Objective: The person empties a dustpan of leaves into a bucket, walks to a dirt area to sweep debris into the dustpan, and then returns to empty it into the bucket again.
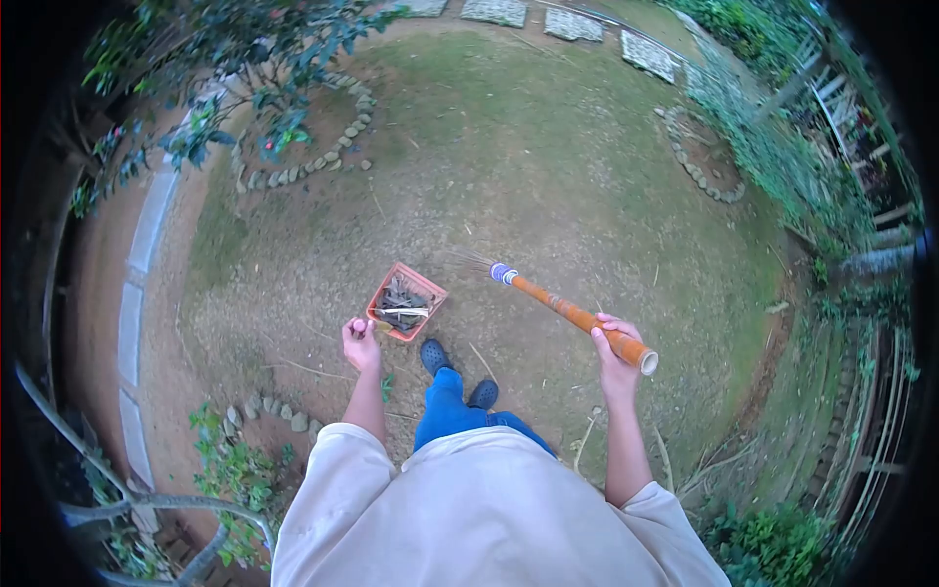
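Observation:
My right hand [616, 354] is wrapped round the thick orange-brown handle of a broom [567, 309] near its open, hollow end. Purple and white binding circles the far end of the handle. From there thin bristles fan out to the left, blurred against the ground. My left hand [361, 346] has its fingers curled at the near left corner of an orange plastic bin [436, 291]. Whatever those fingers hold cannot be made out. Inside the bin lie dry leaves [396, 298] and a pale stick-like piece [403, 311]. A yellow-brown leaf-like bit shows beside my left fingers.
Dark clogs [434, 357] stand on bare, mossy soil with scattered twigs [483, 362]. Stone-edged beds [337, 155] lie at left and right. A leafy shrub [284, 68] overhangs the far left. Stone slabs [574, 24] line the back, with fencing [885, 215] at right.

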A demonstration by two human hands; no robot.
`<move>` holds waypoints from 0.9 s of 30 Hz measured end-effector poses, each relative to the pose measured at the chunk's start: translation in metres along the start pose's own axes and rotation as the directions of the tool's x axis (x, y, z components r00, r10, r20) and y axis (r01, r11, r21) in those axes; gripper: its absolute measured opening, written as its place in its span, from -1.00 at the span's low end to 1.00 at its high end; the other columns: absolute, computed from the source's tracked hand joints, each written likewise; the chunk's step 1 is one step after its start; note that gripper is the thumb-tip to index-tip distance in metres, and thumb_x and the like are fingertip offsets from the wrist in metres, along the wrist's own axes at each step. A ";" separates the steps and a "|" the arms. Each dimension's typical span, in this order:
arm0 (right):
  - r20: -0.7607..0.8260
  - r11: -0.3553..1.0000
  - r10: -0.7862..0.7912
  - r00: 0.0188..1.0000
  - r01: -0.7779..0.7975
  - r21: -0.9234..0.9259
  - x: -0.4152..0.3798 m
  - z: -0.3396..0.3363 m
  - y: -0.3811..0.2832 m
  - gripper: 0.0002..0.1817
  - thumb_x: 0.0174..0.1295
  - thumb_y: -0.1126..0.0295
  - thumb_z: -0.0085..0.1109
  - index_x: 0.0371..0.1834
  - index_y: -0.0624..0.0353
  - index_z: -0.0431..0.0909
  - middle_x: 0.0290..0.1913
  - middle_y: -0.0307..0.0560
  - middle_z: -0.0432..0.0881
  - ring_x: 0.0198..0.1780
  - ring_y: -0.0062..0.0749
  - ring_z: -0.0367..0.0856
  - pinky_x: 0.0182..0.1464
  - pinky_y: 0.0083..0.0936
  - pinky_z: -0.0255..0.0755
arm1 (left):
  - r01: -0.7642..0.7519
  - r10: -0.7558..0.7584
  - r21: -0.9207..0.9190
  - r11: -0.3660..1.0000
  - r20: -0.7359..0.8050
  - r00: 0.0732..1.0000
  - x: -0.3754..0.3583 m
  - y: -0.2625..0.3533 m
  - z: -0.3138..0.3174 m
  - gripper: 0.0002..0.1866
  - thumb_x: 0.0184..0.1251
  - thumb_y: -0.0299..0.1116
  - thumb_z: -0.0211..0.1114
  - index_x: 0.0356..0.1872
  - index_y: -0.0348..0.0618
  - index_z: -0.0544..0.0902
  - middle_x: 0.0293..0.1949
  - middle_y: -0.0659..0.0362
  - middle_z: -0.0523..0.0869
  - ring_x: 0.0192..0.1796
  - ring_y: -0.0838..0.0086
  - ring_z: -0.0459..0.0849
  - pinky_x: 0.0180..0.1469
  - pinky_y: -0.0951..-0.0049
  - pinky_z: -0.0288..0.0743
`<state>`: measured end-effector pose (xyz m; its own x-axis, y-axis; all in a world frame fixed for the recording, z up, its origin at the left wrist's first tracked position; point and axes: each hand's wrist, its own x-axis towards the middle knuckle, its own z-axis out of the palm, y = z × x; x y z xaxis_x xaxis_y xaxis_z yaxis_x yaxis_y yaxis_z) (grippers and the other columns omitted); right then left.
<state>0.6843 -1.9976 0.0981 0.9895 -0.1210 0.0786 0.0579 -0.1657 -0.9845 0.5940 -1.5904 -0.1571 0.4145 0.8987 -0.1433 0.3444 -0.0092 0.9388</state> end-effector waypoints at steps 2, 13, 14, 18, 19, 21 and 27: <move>-0.093 1.000 0.023 0.995 -0.023 0.003 -0.013 -0.032 0.001 -0.81 0.19 0.64 0.33 -0.20 0.17 0.58 0.04 -0.03 0.67 0.10 -0.34 0.62 0.23 -0.38 0.48 | -0.047 0.046 0.003 0.999 0.087 0.995 -0.010 0.004 0.020 -0.60 0.17 -0.56 0.50 0.03 -0.26 0.57 -0.05 0.13 0.68 -0.04 0.45 0.68 0.05 0.41 0.63; -0.595 0.985 0.080 0.800 -0.157 -0.078 -0.117 -0.168 0.014 -0.83 0.20 0.62 0.35 -0.22 0.17 0.58 0.00 -0.06 0.68 0.09 -0.39 0.62 0.19 -0.43 0.47 | -0.224 0.144 0.085 0.971 0.540 0.829 -0.088 0.044 0.152 -0.59 0.14 -0.48 0.55 0.00 -0.22 0.61 -0.06 0.12 0.69 -0.07 0.46 0.68 0.05 0.38 0.64; -0.634 0.980 0.055 0.772 -0.165 -0.116 -0.130 -0.175 0.016 -0.83 0.20 0.62 0.35 -0.21 0.17 0.58 -0.01 -0.06 0.68 0.09 -0.39 0.62 0.19 -0.43 0.46 | -0.239 0.149 0.079 0.968 0.587 0.796 -0.096 0.045 0.164 -0.59 0.13 -0.49 0.55 0.00 -0.23 0.60 -0.06 0.13 0.69 -0.07 0.46 0.68 0.06 0.37 0.65; -0.810 0.969 0.043 0.584 -0.221 -0.108 -0.177 -0.190 0.001 -0.82 0.20 0.63 0.35 -0.21 0.19 0.57 0.00 -0.04 0.68 0.10 -0.36 0.62 0.21 -0.41 0.45 | -0.237 0.155 -0.009 0.971 0.781 0.605 -0.127 0.045 0.215 -0.61 0.18 -0.54 0.51 0.02 -0.27 0.57 -0.07 0.14 0.65 -0.05 0.49 0.65 0.09 0.39 0.63; -0.849 0.968 0.047 0.527 -0.233 -0.091 -0.190 -0.192 0.000 -0.82 0.20 0.64 0.34 -0.20 0.20 0.57 0.00 -0.04 0.68 0.10 -0.35 0.62 0.22 -0.40 0.45 | -0.219 0.166 -0.050 0.974 0.818 0.550 -0.135 0.041 0.228 -0.61 0.19 -0.55 0.49 0.02 -0.27 0.57 -0.07 0.14 0.65 -0.04 0.49 0.64 0.09 0.40 0.63; -0.909 0.965 0.062 0.412 -0.257 -0.050 -0.217 -0.192 -0.003 -0.83 0.21 0.64 0.34 -0.20 0.20 0.57 0.01 -0.02 0.67 0.10 -0.34 0.62 0.22 -0.39 0.45 | -0.168 0.145 -0.077 0.983 0.884 0.444 -0.149 0.032 0.250 -0.62 0.21 -0.58 0.47 0.03 -0.28 0.55 -0.08 0.15 0.64 -0.04 0.50 0.64 0.08 0.42 0.62; -0.985 0.904 0.014 0.173 -0.422 -0.061 -0.277 -0.181 -0.012 -0.83 0.22 0.63 0.33 -0.19 0.21 0.57 0.03 0.01 0.67 0.13 -0.30 0.62 0.23 -0.36 0.45 | -0.225 0.053 -0.009 0.974 0.981 0.187 -0.224 0.060 0.293 -0.67 0.27 -0.60 0.41 0.01 -0.26 0.53 -0.09 0.19 0.59 -0.03 0.51 0.58 0.14 0.44 0.52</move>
<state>0.3852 -2.1397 0.1162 0.0422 -0.9871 0.1543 -0.3738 -0.1589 -0.9138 0.7687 -1.9205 -0.1602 0.9219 -0.2627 -0.2847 0.2342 -0.2074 0.9498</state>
